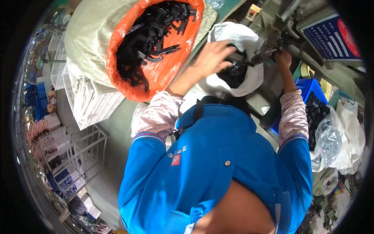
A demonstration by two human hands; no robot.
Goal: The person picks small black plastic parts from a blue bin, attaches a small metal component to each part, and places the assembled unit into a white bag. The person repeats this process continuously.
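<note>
My left hand [214, 57], slightly blurred, is stretched out with spread fingers over the left rim of a white woven bag [255, 80]. No object shows in it. Black plastic parts [235, 74] lie inside that bag, partly covered by my fingers. A metal machine [269, 41] reaches over the bag's right side. Close against the machine's right side, my right hand [283, 59] has its fingers curled round something I cannot make out. Left of my left hand stands a large sack with an orange plastic liner [161, 74], holding many curved black plastic parts [152, 35].
A blue bin [307, 85] of black pieces stands by my right forearm, beside clear and white plastic bags [329, 136]. White plastic crates [93, 103] are stacked at the left, near a metal rack [87, 144]. A blue plate [327, 39] is fixed at the upper right.
</note>
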